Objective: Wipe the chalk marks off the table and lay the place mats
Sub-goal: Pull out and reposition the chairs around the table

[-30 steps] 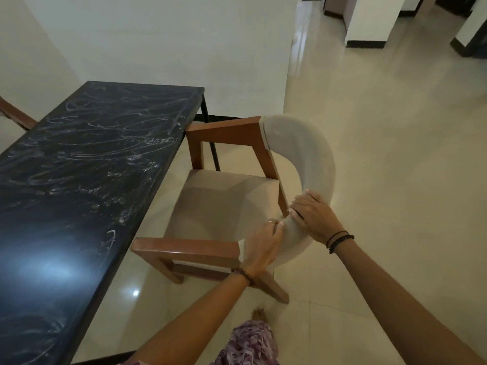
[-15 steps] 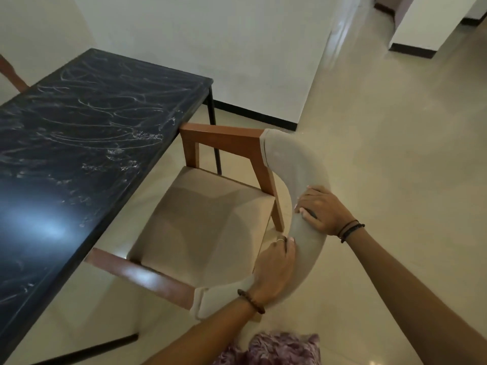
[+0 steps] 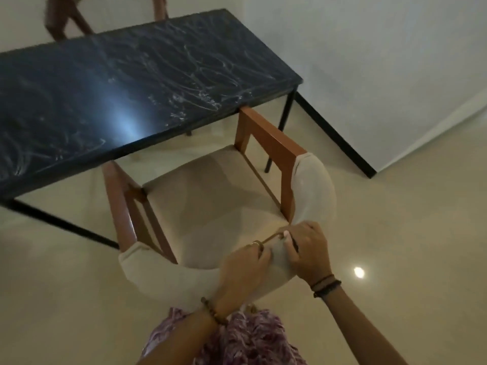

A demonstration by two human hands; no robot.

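Observation:
The black table point(image 3: 79, 101) fills the upper left, its glossy top covered in white chalk scribbles point(image 3: 200, 75), thickest toward the right end. A wooden chair point(image 3: 266, 143) with a beige seat and a curved cream padded backrest point(image 3: 316, 185) stands at the table's near side, its armrests reaching under the table edge. My left hand point(image 3: 242, 267) and my right hand point(image 3: 307, 248) both grip the top of the backrest side by side. No place mats or cloth are in view.
A second wooden chair point(image 3: 66, 19) stands behind the table's far side. A white wall with a black skirting point(image 3: 334, 133) runs along the right. Glossy cream floor tiles point(image 3: 408, 206) lie open to the right and to the left of the chair.
The chair has swung round from side-on and now faces the table, with its arms under the edge. My view turned left with it. Both hands kept their grip on the backrest.

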